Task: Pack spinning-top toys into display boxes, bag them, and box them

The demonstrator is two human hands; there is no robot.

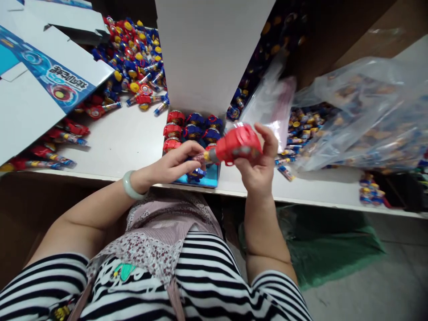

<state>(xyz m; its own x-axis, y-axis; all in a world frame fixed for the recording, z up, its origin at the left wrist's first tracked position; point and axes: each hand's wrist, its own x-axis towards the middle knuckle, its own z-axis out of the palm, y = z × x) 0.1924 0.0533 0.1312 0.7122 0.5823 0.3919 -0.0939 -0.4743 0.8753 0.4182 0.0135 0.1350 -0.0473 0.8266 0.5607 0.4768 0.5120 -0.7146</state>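
Note:
My right hand (pixel 259 167) is closed around a red spinning-top toy (pixel 239 143) held above the table's front edge. My left hand (pixel 177 162), with a pale green bangle on its wrist, pinches the toy's thin handle end (pixel 202 157). Just beneath both hands sits an open blue display box (pixel 209 180) with rows of red and blue toys (pixel 192 127) packed in it and its white lid (pixel 207 49) standing upright behind.
A heap of loose red, blue and yellow toys (pixel 135 62) lies at the back left beside flat printed cartons (pixel 40 84). Clear plastic bags (pixel 361 111) of more toys lie to the right. A green bag (pixel 327 245) sits under the white table (pixel 127 142).

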